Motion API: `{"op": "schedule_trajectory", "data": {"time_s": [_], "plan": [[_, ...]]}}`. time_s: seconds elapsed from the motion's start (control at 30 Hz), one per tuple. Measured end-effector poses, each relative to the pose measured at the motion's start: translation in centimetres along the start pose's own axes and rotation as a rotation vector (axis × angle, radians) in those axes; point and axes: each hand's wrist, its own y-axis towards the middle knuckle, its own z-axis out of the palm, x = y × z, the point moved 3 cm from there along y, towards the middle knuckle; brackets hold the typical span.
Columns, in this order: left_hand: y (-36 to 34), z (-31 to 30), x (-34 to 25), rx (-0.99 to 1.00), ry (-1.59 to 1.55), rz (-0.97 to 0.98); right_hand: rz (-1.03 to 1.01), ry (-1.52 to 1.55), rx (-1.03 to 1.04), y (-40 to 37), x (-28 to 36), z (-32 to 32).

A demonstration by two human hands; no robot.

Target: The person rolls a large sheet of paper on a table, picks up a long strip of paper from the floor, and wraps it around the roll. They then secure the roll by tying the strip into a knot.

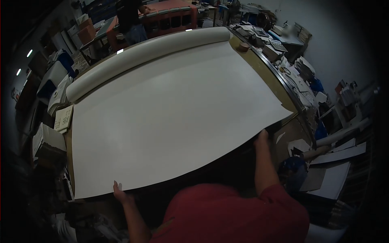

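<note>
A large white sheet (162,117) lies unrolled over a table, coming off a thick white roll (150,58) at the table's far side. My left hand (119,192) grips the near edge of the sheet toward its left corner, with the thumb on top and the other fingers hidden beneath. Farther right, my right hand (262,137) is at the near edge, below the sheet's raised right corner; its fingers are mostly hidden by the sheet and shadow.
A brown round object (243,47) sits on the table's yellowish right border (263,69). Paper stacks (48,141) stand at the left. Cluttered desks line the right. Beyond the roll, a person (131,20) stands by a red table (170,14).
</note>
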Motion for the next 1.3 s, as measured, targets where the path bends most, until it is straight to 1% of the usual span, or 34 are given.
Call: {"op": "schedule_trajectory", "data": {"time_s": [0.03, 0.1, 0.13, 0.17, 0.2, 0.23, 0.27, 0.3, 0.37, 0.4, 0.43, 0.47, 0.53, 0.6, 0.9, 1.1, 1.3], "plan": [[0.0, 0.6, 0.2, 0.009, 0.009, -0.001, -0.023, -0.12, -0.054, -0.6, 0.4, 0.5], [-0.1, 1.0, 0.6, -0.3, 0.017, 0.116, 0.012, -0.047, -0.03, -0.2, -0.4, 0.7], [0.0, 1.1, 1.1, -0.295, 0.019, 0.115, 0.049, 0.014, 0.002, 0.4, -0.7, 0.7], [0.2, 1.0, 1.5, -0.263, -0.165, 0.139, 0.05, 0.018, 0.0, 1.1, -0.7, 0.7], [0.2, 0.9, 1.5, -0.23, -0.348, 0.165, 0.081, 0.116, 0.111, 2.3, -1.3, 0.8], [-0.9, 2.1, 1.1, -0.233, -0.345, 0.175, 0.123, 0.209, 0.22, 3.1, -1.7, 1.1], [-2.2, 2.7, 1.0, -0.334, -0.421, 0.135, 0.137, 0.222, 0.254, 4.0, -1.9, 1.6], [-3.5, 2.2, 0.4, -0.448, -0.511, 0.111, 0.148, 0.219, 0.282, 4.2, -2.1, 2.0], [0.3, -3.3, 2.6, -0.131, -0.585, 0.021, 0.133, 0.154, 0.306, 4.3, -1.3, 3.2], [2.5, -4.5, 3.6, -0.016, -0.458, 0.064, 0.139, 0.121, 0.319, 4.1, -0.9, 4.2], [2.5, -3.5, 3.7, -0.002, -0.283, 0.153, 0.142, 0.095, 0.327, 3.9, -0.8, 4.9], [1.8, -2.4, 3.8, -0.24, -0.177, 0.12, 0.142, 0.072, 0.321, 3.8, -0.4, 5.2], [3.5, -1.6, 4.8, -0.127, -0.18, 0.099, 0.15, 0.042, 0.325, 3.2, -0.2, 6.1], [4.0, -0.2, 4.5, -0.074, -0.197, 0.059, 0.153, 0.018, 0.328, 3.0, 0.3, 6.2], [4.8, 2.8, 2.6, 0.012, -0.16, 0.014, 0.149, 0.004, 0.348, 3.3, 2.2, 5.6], [4.4, 1.7, 1.4, 0.032, -0.129, 0.007, 0.15, 0.012, 0.338, 3.6, 3.4, 6.0], [4.9, 1.3, 1.0, 0.054, -0.087, -0.035, 0.189, 0.023, 0.287, 4.4, 1.9, 6.8]]}}
